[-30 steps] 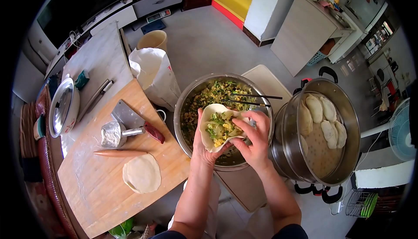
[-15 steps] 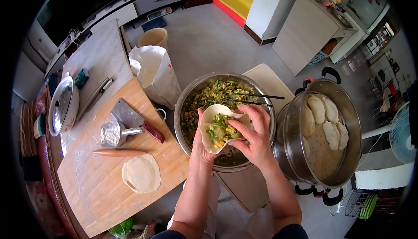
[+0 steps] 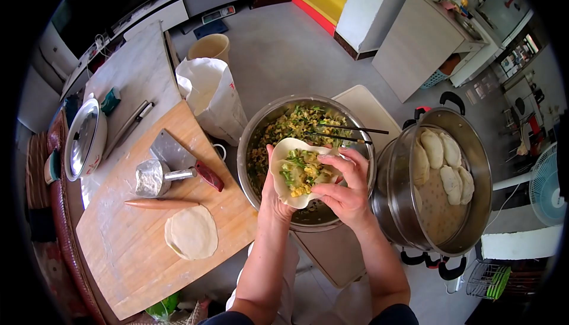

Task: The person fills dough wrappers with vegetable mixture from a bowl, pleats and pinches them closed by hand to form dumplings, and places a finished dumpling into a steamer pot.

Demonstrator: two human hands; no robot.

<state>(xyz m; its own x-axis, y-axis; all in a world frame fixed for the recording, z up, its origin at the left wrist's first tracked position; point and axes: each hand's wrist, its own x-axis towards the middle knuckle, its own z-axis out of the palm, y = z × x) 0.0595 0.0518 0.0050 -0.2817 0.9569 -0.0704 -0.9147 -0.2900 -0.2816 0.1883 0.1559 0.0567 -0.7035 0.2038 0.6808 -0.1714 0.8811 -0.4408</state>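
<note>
A round dough wrapper (image 3: 286, 148) with green and yellow filling (image 3: 301, 171) sits cupped in my left hand (image 3: 274, 197), whose fingers are mostly hidden beneath it. My right hand (image 3: 351, 186) pinches the wrapper's right edge between thumb and fingers. Both hands are above the near part of a steel bowl (image 3: 244, 165) of chopped filling (image 3: 278, 126). Two dark chopsticks (image 3: 355, 129) rest across the bowl's right side. On the wooden board (image 3: 130, 254) to the left lies another flat dough wrapper (image 3: 191, 232).
A rolling pin (image 3: 160, 204), flour scoop (image 3: 152, 178) and dough scraper (image 3: 173, 150) lie on the board. At right stands a steamer pot (image 3: 483, 174) holding several filled dumplings (image 3: 432, 149). A white flour sack (image 3: 210, 97) stands behind the board, and a fan (image 3: 548, 183) is far right.
My right fingers have shifted slightly off the filling toward the wrapper's right edge. More of the filling shows, and the wrapper's rim has changed shape a little. The view has shifted slightly.
</note>
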